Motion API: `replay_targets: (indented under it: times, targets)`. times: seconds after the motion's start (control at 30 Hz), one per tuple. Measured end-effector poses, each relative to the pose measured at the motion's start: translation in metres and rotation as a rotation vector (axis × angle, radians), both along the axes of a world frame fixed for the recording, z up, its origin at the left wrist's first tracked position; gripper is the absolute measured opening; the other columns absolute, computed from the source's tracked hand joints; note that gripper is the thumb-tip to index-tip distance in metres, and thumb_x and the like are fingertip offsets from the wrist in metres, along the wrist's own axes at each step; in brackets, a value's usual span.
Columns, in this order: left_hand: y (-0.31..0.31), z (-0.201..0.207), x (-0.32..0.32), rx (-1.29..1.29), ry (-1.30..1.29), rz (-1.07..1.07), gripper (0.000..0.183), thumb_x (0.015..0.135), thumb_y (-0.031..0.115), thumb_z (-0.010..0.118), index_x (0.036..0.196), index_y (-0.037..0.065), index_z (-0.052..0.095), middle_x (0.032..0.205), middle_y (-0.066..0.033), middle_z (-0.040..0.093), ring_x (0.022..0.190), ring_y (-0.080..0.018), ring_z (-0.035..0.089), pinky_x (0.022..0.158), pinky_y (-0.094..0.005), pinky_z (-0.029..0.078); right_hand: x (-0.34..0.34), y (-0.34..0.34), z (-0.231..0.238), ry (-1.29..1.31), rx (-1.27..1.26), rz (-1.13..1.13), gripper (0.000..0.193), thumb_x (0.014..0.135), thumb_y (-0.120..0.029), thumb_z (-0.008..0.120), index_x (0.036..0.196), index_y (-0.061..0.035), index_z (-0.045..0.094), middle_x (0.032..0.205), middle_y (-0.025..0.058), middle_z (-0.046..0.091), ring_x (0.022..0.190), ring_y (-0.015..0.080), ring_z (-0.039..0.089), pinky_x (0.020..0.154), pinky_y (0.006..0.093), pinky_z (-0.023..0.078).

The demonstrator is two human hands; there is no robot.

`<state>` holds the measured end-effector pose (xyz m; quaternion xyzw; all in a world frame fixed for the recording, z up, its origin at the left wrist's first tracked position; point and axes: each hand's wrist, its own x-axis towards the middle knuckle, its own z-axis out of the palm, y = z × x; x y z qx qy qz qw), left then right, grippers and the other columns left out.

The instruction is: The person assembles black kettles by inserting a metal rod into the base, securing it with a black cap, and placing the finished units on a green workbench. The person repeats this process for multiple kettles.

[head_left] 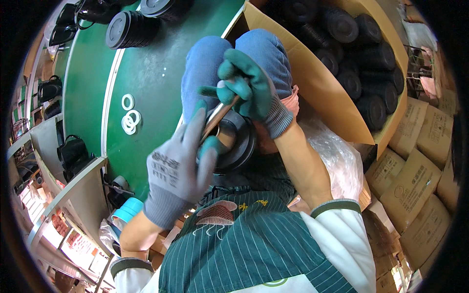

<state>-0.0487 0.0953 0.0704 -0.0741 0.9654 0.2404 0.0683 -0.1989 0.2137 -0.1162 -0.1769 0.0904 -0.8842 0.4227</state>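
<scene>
Above my lap, a long, shiny brown strip [219, 118] slants between my hands; its exact kind is unclear. My right hand [248, 88], in a green-coated knit glove, is closed around the upper end with its fingers curled. Fingers and thumb of my left hand [178, 163], in a grey glove with green fingertips, are closed about the lower end. Just beneath lies a round black lid-like piece [244, 146] with a raised rim, partly covered by my left hand. A rounded shiny brown part [225, 134] shows at its middle, touching or close to the strip.
To the left is a green worktop [146, 78] bearing several white rings [130, 122] and stacked black lids [126, 30]. An open carton [337, 97] of black lid stacks [376, 53] stands at right, beside clear plastic film [332, 156] and closed cartons [413, 183].
</scene>
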Motion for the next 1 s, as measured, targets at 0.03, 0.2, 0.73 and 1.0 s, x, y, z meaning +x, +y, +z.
replay_targets:
  times: [0.03, 0.2, 0.73, 1.0]
  targets:
    - [-0.009, -0.001, -0.004, 0.079, -0.032, 0.024, 0.053, 0.094, 0.021, 0.059, 0.144, 0.003, 0.055, 0.109, -0.0263, 0.069, 0.09, -0.0418, 0.071, 0.08, -0.0458, 0.057, -0.004, 0.003, 0.007, -0.057, -0.114, 0.09, 0.025, 0.11, -0.013, 0.045, 0.124, -0.0025, 0.063, 0.097, 0.0083, 0.066, 0.073, 0.0161, 0.061, 0.085, 0.0367, 0.057]
    - [-0.044, -0.023, -0.011, 0.353, -0.025, 0.086, 0.042, 0.101, 0.02, 0.049, 0.136, 0.0, 0.062, 0.116, -0.0286, 0.069, 0.105, -0.0448, 0.071, 0.091, -0.0422, 0.055, 0.013, 0.032, 0.052, 0.148, 0.227, -0.091, 0.052, 0.112, -0.044, 0.036, 0.075, -0.0112, 0.053, 0.062, 0.0004, 0.043, 0.057, 0.0204, 0.051, 0.083, 0.0492, 0.055]
    - [-0.077, -0.054, -0.045, 0.659, 0.064, 0.083, 0.055, 0.109, 0.033, 0.033, 0.143, -0.001, 0.059, 0.084, -0.0142, 0.074, 0.074, -0.0183, 0.072, 0.072, -0.0305, 0.057, -0.001, 0.038, 0.077, 0.659, 0.203, -0.127, 0.044, 0.099, -0.03, 0.059, 0.062, -0.0079, 0.067, 0.055, 0.0025, 0.056, 0.063, 0.0223, 0.06, 0.085, 0.0521, 0.049]
    - [-0.087, -0.089, -0.09, 0.749, 0.185, -0.233, 0.045, 0.105, 0.027, 0.044, 0.134, 0.0, 0.065, 0.079, -0.0168, 0.071, 0.076, -0.0276, 0.074, 0.075, -0.0349, 0.057, -0.003, 0.038, 0.13, 1.562, 0.227, 0.001, 0.029, 0.075, -0.033, 0.086, 0.071, -0.0144, 0.064, 0.062, -0.0021, 0.046, 0.067, 0.0181, 0.059, 0.089, 0.0447, 0.055]
